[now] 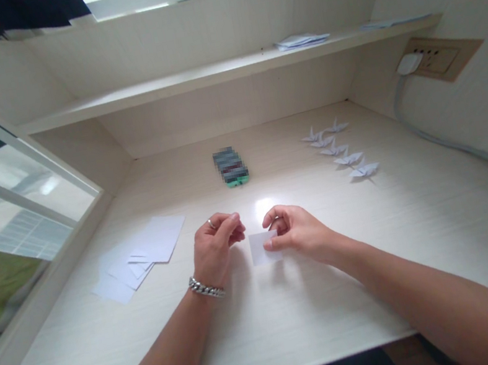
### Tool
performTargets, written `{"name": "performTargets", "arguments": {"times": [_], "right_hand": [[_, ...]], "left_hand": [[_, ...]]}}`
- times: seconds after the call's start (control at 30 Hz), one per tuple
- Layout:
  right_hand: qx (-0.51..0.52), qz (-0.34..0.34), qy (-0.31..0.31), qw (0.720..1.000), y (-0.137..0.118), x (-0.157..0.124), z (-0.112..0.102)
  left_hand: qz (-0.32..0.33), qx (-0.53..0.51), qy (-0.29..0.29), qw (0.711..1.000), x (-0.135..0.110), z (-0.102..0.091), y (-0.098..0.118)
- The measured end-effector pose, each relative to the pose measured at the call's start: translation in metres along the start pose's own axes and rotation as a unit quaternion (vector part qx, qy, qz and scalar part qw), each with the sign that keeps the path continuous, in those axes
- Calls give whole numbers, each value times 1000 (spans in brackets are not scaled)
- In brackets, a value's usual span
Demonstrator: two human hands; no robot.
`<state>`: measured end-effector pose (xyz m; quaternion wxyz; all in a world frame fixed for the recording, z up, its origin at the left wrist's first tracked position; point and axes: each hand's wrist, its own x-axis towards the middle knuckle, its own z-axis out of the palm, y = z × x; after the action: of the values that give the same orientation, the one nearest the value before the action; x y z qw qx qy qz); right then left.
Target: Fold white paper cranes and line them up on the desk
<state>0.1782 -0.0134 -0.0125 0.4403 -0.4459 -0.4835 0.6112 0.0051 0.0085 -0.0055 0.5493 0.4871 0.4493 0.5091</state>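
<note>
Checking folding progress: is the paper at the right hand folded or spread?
Cannot tell: the paper lies flat, pinched by the right hand, no crease visible.

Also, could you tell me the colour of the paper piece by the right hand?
The small rectangular paper piece is white, clearest in the head view.

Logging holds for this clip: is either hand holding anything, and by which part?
The right hand pinches a small white paper by its right edge. The left hand, fingers curled beside it, holds nothing that shows.
</note>
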Motion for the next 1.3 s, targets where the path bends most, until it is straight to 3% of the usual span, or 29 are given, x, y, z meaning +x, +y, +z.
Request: {"name": "performTargets", "arguments": {"times": [0.07, 0.23, 0.33, 0.53, 0.73, 0.9, 1.07, 1.3], "right_hand": [[7, 3, 3, 1000, 0, 0, -1], [10, -6, 34, 999, -1, 2, -7], [13, -14, 30, 999, 0, 4, -9], [39, -34, 51, 997, -1, 4, -8], [-45, -66, 19, 997, -1, 2, -10], [-24, -92, 65, 993, 0, 2, -10], [-42, -107, 59, 992, 1, 0, -7], [-71, -114, 56, 989, 1, -1, -4]], "left_hand": [[-6, 10, -1, 1000, 0, -2, 2], [13, 126, -108, 986, -3, -1, 2], [35, 167, -138, 976, -4, -1, 1], [35, 172, -145, 974, -4, -2, 0], [18, 222, -153, 963, -7, -1, 1], [12, 213, -160, 964, -7, -1, 0], [11, 237, -183, 954, -8, 2, 1], [49, 268, -129, 953, -10, 5, 4]]}}
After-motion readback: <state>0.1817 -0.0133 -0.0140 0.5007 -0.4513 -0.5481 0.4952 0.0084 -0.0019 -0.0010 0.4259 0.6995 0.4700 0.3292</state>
